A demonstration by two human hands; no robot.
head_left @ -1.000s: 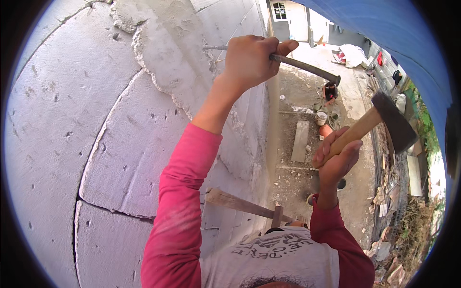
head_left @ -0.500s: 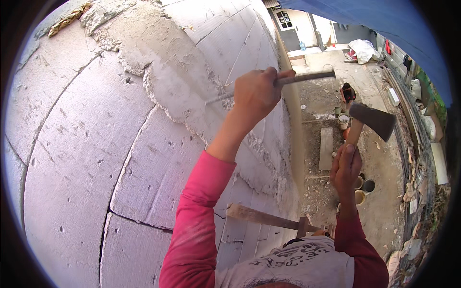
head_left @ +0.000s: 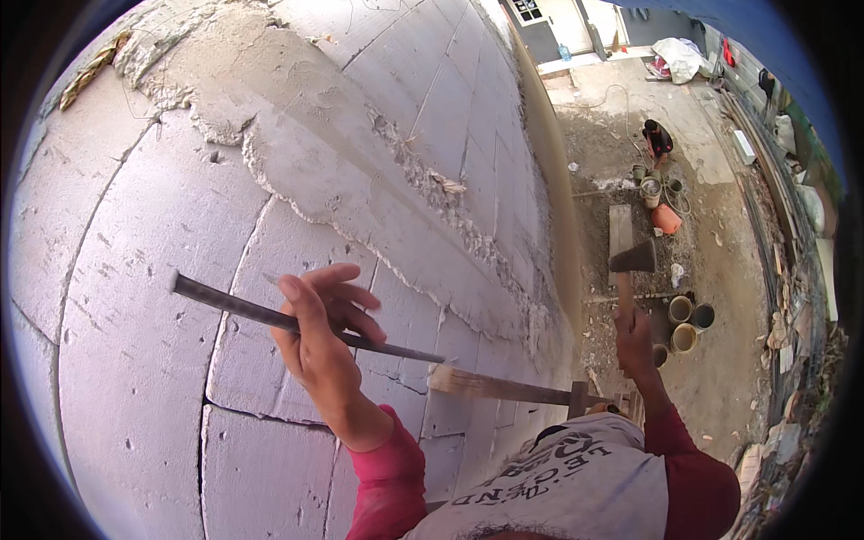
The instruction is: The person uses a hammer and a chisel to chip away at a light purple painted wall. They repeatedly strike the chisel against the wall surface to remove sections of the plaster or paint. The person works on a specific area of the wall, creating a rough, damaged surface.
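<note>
My left hand [head_left: 326,355] is in front of the pale block wall [head_left: 135,360], loosely holding a long dark metal chisel [head_left: 229,303]. Its fingers are partly spread, and the rod runs across the palm beneath them. The thicker end points left and the thin end right, close to a wooden bar. In my right hand [head_left: 635,337] is the wooden handle of a hatchet [head_left: 634,258], held upright out from the wall with its dark head at the top. A rough strip of grey plaster [head_left: 333,189] slants down across the blocks, its edges broken.
A wooden bar [head_left: 495,387] juts toward the wall near my body. Far below lies a dirt yard with several buckets [head_left: 682,310], a plank [head_left: 621,229], an orange container [head_left: 666,219] and a crouching person [head_left: 659,139]. Long boards [head_left: 760,202] line the right side.
My left hand has come down off the plaster and turned the chisel, so its thick end now points left. My right hand and the hatchet are lower.
</note>
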